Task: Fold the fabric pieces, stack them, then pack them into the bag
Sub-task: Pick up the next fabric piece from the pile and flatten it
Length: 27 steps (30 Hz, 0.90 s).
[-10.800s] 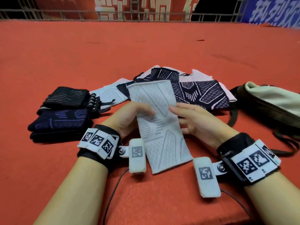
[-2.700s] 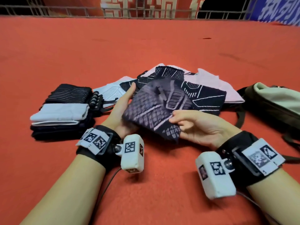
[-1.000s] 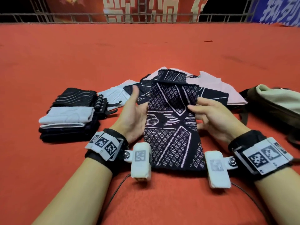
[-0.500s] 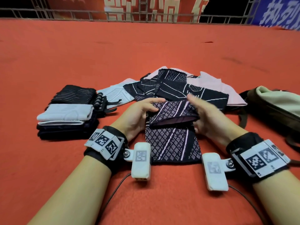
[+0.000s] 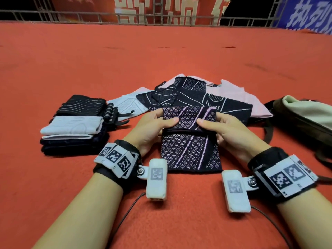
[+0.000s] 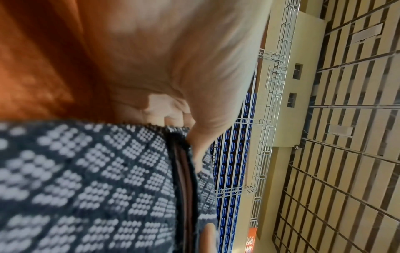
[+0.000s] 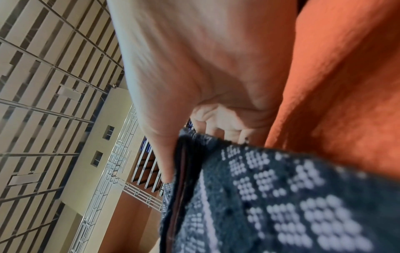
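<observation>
A dark fabric piece with a pale diamond pattern point(image 5: 190, 151) lies on the red surface in front of me, its far end turned over toward me. My left hand point(image 5: 152, 125) pinches the folded flap at its left side, thumb on top. On the flap's right side my right hand point(image 5: 222, 129) pinches it the same way. Both wrist views show the same patterned fabric point(image 6: 86, 188) point(image 7: 292, 205) close up, doubled at the fold, with a thumb over it. A stack of folded pieces point(image 5: 71, 133) stands to the left. The olive and cream bag point(image 5: 305, 115) lies at the right.
A loose heap of unfolded dark, white and pink pieces point(image 5: 206, 94) lies just beyond my hands. Another dark striped folded piece point(image 5: 82, 105) sits behind the stack. Cables trail from the wrist units toward me. A metal railing point(image 5: 161, 17) bounds the red surface far back.
The dark patterned piece, held up flat a second ago, now lies on the surface with its far end folded toward me. Both hands moved onto the folded flap.
</observation>
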Tool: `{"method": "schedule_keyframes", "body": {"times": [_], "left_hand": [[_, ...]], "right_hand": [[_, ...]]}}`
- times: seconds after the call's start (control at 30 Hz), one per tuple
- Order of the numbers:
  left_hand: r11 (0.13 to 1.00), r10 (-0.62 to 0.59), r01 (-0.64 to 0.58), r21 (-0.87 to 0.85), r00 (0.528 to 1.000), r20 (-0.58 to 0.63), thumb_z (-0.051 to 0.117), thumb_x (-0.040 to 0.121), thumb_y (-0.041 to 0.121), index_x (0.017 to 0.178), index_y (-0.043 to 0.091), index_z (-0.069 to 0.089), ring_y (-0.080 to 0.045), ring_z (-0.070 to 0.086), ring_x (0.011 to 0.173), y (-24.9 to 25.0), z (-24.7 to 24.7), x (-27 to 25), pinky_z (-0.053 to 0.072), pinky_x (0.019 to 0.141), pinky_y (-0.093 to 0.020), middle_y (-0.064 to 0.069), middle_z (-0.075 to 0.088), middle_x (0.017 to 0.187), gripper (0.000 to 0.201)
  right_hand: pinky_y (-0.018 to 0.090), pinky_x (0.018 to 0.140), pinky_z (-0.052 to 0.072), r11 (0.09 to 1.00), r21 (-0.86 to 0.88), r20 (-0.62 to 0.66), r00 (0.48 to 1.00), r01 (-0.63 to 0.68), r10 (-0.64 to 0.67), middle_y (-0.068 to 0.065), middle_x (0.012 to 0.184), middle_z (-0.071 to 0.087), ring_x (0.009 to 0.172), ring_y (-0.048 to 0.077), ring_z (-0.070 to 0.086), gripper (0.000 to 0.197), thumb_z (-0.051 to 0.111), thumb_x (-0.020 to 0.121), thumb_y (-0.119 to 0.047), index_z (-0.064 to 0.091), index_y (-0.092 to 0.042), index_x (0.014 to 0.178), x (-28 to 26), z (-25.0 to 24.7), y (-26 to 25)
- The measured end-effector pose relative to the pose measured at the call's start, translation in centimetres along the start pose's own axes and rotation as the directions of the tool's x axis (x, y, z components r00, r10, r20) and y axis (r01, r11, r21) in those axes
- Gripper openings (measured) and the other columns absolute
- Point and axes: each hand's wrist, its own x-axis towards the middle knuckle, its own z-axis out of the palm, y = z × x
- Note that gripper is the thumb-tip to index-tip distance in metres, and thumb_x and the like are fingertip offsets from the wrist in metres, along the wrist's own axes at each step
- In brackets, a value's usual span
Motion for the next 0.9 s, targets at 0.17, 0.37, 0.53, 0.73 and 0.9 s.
{"method": "schedule_keyframes", "body": {"times": [0.17, 0.37, 0.53, 0.73, 0.9], "left_hand": [[1.000, -0.022, 0.023, -0.014, 1.000, 0.009, 0.064, 0.096, 0.016, 0.120, 0.010, 0.063, -0.028, 0.063, 0.102, 0.39, 0.34, -0.20, 0.052, 0.096, -0.053, -0.016, 0.069, 0.124, 0.024], [0.993, -0.051, 0.041, 0.108, 0.994, 0.094, 0.076, 0.085, 0.008, 0.123, 0.014, 0.060, -0.033, 0.069, 0.108, 0.13, 0.15, -0.20, 0.056, 0.092, -0.048, -0.010, 0.073, 0.118, 0.042], [0.999, -0.013, 0.007, 0.044, 0.990, 0.142, 0.070, 0.084, -0.008, 0.129, 0.012, 0.057, -0.031, 0.069, 0.112, 0.40, -0.01, -0.33, 0.057, 0.091, -0.045, -0.012, 0.071, 0.123, 0.051], [1.000, -0.006, 0.006, 0.001, 0.989, 0.151, 0.057, 0.078, -0.018, 0.130, 0.010, 0.056, -0.036, 0.063, 0.120, 0.43, 0.09, -0.38, 0.042, 0.105, -0.058, -0.016, 0.065, 0.130, 0.059], [0.999, -0.025, 0.030, -0.024, 0.984, 0.178, 0.060, 0.079, -0.009, 0.132, 0.007, 0.057, -0.038, 0.060, 0.121, 0.61, 0.12, -0.66, 0.038, 0.108, -0.061, -0.020, 0.061, 0.135, 0.055]], "right_hand": [[0.046, 0.092, 0.059, 0.999, -0.033, 0.013, 1.000, -0.002, 0.002, 0.013, 0.113, 0.076, 0.104, 0.031, 0.073, 0.044, 0.078, 0.076, 0.003, 0.068, -0.008, 0.118, -0.13, -0.04, -0.15], [0.045, 0.088, 0.060, 0.999, 0.026, -0.015, 0.999, 0.036, -0.036, 0.012, 0.113, 0.076, 0.104, 0.031, 0.074, 0.040, 0.078, 0.080, -0.001, 0.068, -0.007, 0.118, -0.14, -0.03, -0.34], [0.040, 0.086, 0.059, 0.996, 0.069, -0.103, 0.994, 0.052, -0.044, 0.009, 0.102, 0.078, 0.089, 0.020, 0.074, 0.024, 0.073, 0.090, -0.026, 0.071, -0.009, 0.107, 0.26, 0.33, -0.30], [0.034, 0.077, 0.062, 0.993, 0.104, -0.153, 0.987, 0.059, -0.042, 0.009, 0.097, 0.078, 0.085, 0.020, 0.074, 0.013, 0.074, 0.089, -0.021, 0.072, -0.012, 0.098, 0.20, 0.33, -0.46], [0.032, 0.078, 0.062, 0.988, 0.132, -0.204, 0.978, 0.079, -0.051, 0.009, 0.098, 0.079, 0.085, 0.019, 0.075, 0.018, 0.074, 0.090, -0.022, 0.073, -0.009, 0.103, 0.02, 0.55, -0.74]]}}
